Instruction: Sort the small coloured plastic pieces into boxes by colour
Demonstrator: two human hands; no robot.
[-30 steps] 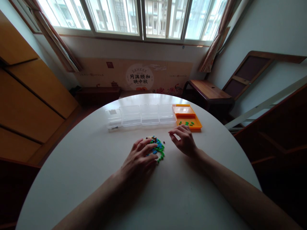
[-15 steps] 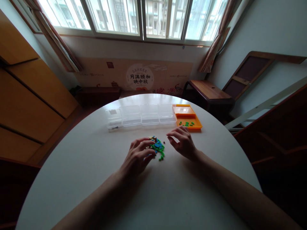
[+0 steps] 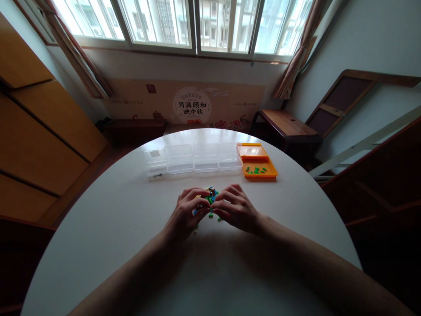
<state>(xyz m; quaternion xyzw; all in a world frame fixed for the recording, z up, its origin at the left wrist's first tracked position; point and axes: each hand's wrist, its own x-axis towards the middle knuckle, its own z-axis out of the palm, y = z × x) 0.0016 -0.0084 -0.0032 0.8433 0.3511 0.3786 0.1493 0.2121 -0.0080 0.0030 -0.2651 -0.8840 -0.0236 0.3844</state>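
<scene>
A heap of small toy building bricks (image 3: 212, 195), green, blue, brown and pale, lies on the white table between my hands. My left hand (image 3: 188, 210) curls round the heap's left side, its thumb and index fingertips close together. From the right, my right hand (image 3: 237, 208) meets it, thumb and fingers bent inward to a pinch. The fingertips of both hands nearly touch over the bricks; what they hold there is too small to make out. A loose green brick (image 3: 211, 216) lies just in front of the fingertips, with a few more scattered close by.
Behind the heap stands a row of clear plastic boxes (image 3: 180, 159) with lids raised. At its right end, an orange box (image 3: 270, 168) holds several green bricks. The round white table (image 3: 108, 237) has its curved far edge beyond them. A wooden chair (image 3: 289, 123) stands behind.
My right hand has moved left and down from near the orange box to the heap, meeting my left hand. My left fingers have drawn in, and some bricks have shifted toward me.
</scene>
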